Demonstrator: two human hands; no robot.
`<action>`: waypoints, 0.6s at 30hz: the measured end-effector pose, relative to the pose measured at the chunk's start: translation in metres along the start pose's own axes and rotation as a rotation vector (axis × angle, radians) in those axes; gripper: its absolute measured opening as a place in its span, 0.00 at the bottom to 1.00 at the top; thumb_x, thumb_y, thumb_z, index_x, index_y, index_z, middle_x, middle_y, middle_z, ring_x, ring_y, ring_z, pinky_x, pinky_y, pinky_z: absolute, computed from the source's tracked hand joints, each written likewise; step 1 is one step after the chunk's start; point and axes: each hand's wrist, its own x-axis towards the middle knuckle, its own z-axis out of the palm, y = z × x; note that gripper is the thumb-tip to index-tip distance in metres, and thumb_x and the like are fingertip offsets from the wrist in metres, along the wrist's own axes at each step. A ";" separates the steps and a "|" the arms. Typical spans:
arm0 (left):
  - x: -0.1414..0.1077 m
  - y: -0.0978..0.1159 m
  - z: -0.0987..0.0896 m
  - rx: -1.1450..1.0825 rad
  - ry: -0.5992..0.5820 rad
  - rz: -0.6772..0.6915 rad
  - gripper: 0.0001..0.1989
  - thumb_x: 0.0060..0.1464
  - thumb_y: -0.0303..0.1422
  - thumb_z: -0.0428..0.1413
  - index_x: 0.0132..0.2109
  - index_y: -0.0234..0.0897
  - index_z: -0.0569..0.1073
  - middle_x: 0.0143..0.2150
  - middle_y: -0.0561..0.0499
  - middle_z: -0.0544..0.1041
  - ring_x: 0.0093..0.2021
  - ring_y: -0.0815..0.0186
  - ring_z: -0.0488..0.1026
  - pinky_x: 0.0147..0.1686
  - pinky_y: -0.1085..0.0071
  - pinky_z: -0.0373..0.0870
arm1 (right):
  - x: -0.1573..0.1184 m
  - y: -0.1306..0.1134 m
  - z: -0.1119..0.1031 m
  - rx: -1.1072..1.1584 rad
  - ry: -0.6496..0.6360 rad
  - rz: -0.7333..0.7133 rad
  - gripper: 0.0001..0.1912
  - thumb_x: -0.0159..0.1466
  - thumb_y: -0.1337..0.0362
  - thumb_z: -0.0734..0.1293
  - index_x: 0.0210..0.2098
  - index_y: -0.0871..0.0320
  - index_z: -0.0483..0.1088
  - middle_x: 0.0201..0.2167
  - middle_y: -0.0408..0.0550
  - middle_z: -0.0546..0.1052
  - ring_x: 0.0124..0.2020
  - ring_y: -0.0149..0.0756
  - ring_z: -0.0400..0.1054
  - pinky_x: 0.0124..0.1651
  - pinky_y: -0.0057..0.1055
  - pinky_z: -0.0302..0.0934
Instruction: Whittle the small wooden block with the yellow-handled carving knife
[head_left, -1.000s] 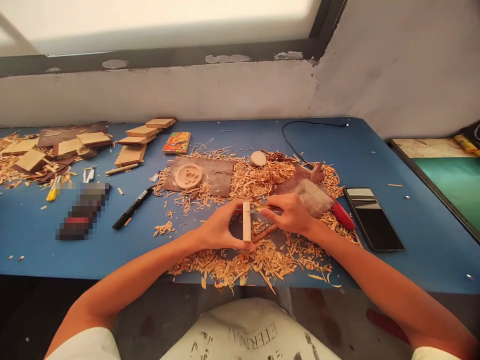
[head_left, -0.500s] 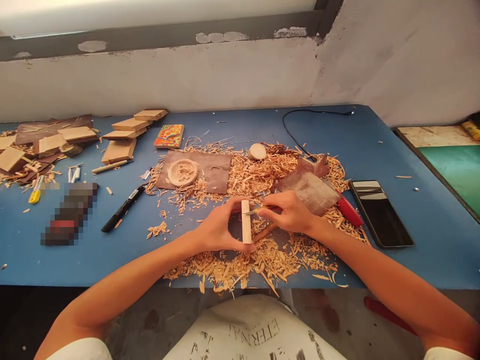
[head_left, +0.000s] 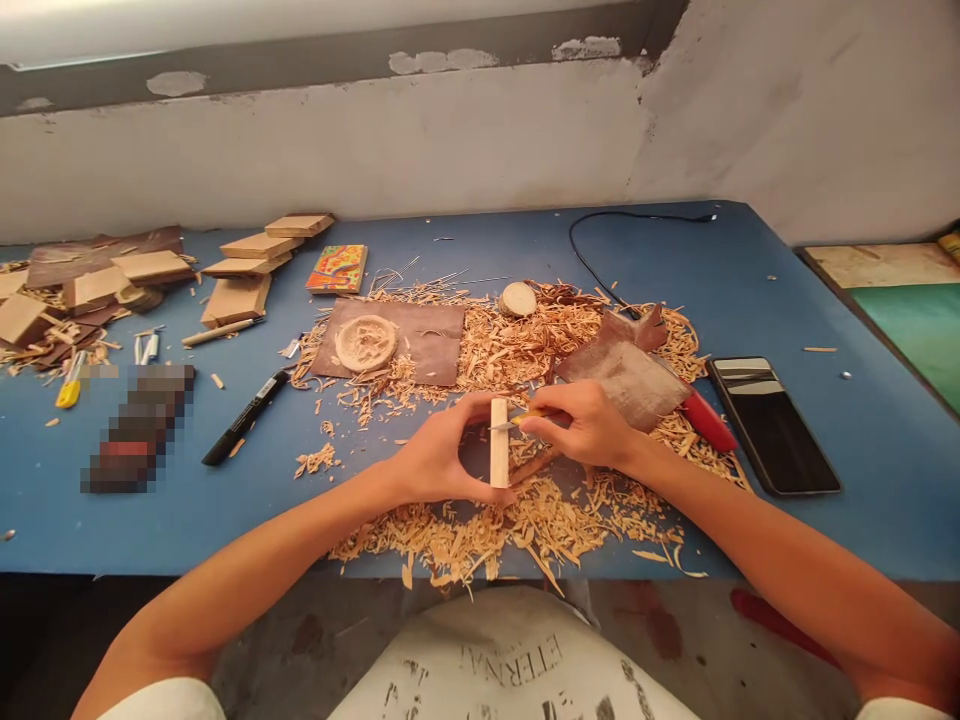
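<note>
My left hand (head_left: 442, 452) grips a small pale wood block (head_left: 499, 455) on edge, thumb at its near end and fingers at its far end. In my right hand (head_left: 581, 425) is a craft knife (head_left: 525, 418) with a yellow handle, its blade lying across the block's upper half. Curled wood shavings (head_left: 525, 525) cover the table below and around both hands. Just beyond my right hand lies a worn piece of sandpaper (head_left: 634, 385), with a red-handled tool (head_left: 709, 420) partly under it.
A carved round wood piece (head_left: 366, 343) rests on brown sandpaper (head_left: 435, 345). A wood disc (head_left: 517, 299) sits on shavings. To the right lies a phone (head_left: 776, 425); to the left are a black marker (head_left: 246, 417), a yellow cutter (head_left: 71, 380) and several wooden blocks (head_left: 236, 300).
The view has shifted slightly. Both hands keep their holds, and the blade stays on the block with little visible movement.
</note>
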 end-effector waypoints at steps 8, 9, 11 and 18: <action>-0.001 0.000 -0.002 0.098 -0.008 -0.009 0.47 0.36 0.46 0.76 0.61 0.40 0.66 0.58 0.42 0.77 0.54 0.50 0.78 0.55 0.51 0.76 | 0.000 -0.002 -0.004 0.003 0.065 -0.053 0.23 0.71 0.51 0.66 0.25 0.59 0.70 0.18 0.38 0.66 0.20 0.24 0.55 0.26 0.27 0.47; 0.000 0.001 -0.003 0.105 -0.011 -0.012 0.47 0.36 0.47 0.76 0.61 0.41 0.66 0.58 0.42 0.77 0.55 0.50 0.78 0.55 0.51 0.76 | 0.000 -0.002 -0.005 0.004 0.057 -0.061 0.23 0.71 0.51 0.66 0.24 0.59 0.70 0.18 0.38 0.66 0.20 0.24 0.55 0.26 0.27 0.48; 0.000 0.003 -0.004 0.120 -0.019 -0.014 0.47 0.36 0.47 0.75 0.61 0.41 0.67 0.58 0.43 0.78 0.54 0.50 0.78 0.55 0.52 0.76 | -0.001 0.001 -0.005 0.001 0.042 -0.074 0.23 0.70 0.52 0.67 0.24 0.59 0.70 0.18 0.38 0.66 0.20 0.24 0.56 0.27 0.27 0.48; 0.002 0.006 -0.008 0.211 -0.052 0.032 0.46 0.39 0.50 0.74 0.62 0.41 0.66 0.58 0.42 0.78 0.54 0.49 0.78 0.54 0.51 0.76 | -0.002 0.005 -0.003 0.023 -0.021 -0.056 0.21 0.71 0.52 0.66 0.27 0.59 0.73 0.20 0.39 0.70 0.21 0.25 0.58 0.28 0.28 0.49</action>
